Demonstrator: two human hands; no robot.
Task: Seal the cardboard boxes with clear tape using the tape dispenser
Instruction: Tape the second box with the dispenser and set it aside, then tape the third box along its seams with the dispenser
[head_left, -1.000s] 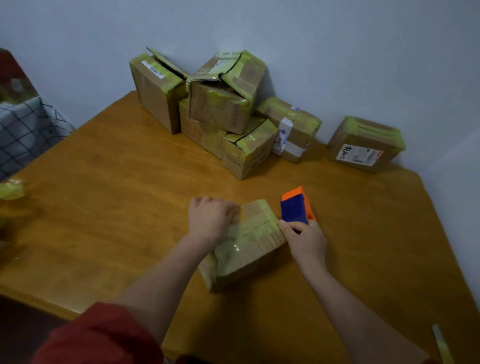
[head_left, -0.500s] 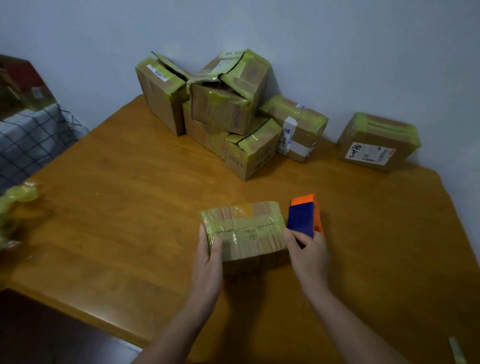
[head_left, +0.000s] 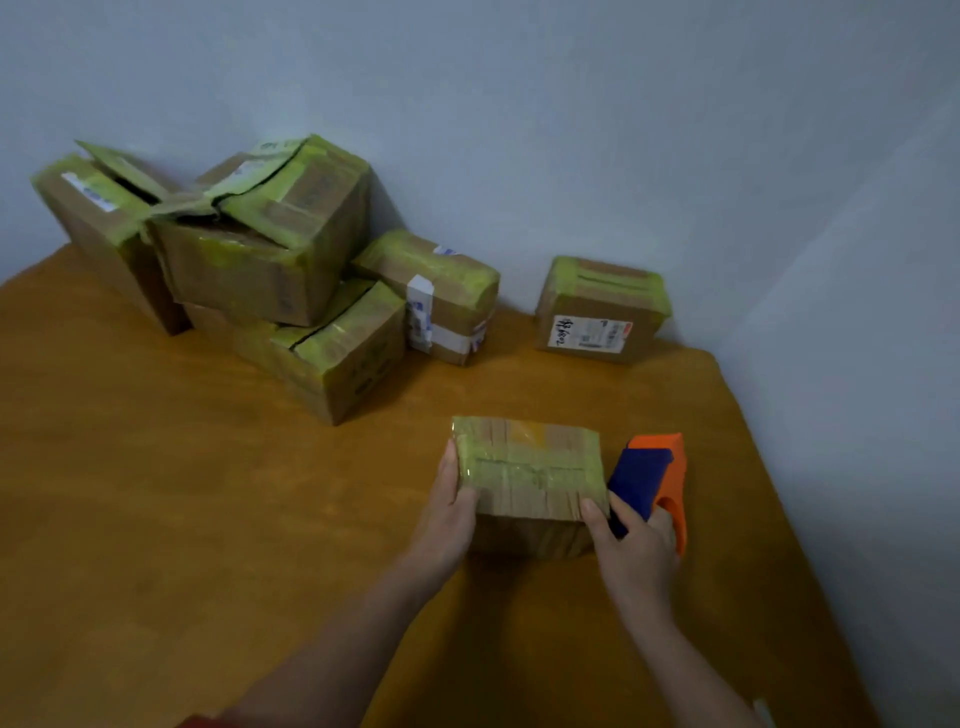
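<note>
Boxes (head_left: 270, 249) crowd a wooden table (head_left: 156, 493) against grey walls (head_left: 519, 104).

The small brown cardboard box (head_left: 527, 467) is showing yellow-green tape bands across its top. The plastic tape dispenser (head_left: 647, 475) is showing a dark blue body and orange sides. The wooden table (head_left: 208, 493) is glowing honey-brown with faint grain; the plain wall (head_left: 519, 130) is looking pale blue-grey.

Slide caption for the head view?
Left hand steadies taped box; right hand holds tape dispenser beside it, boxes piled behind.
</note>
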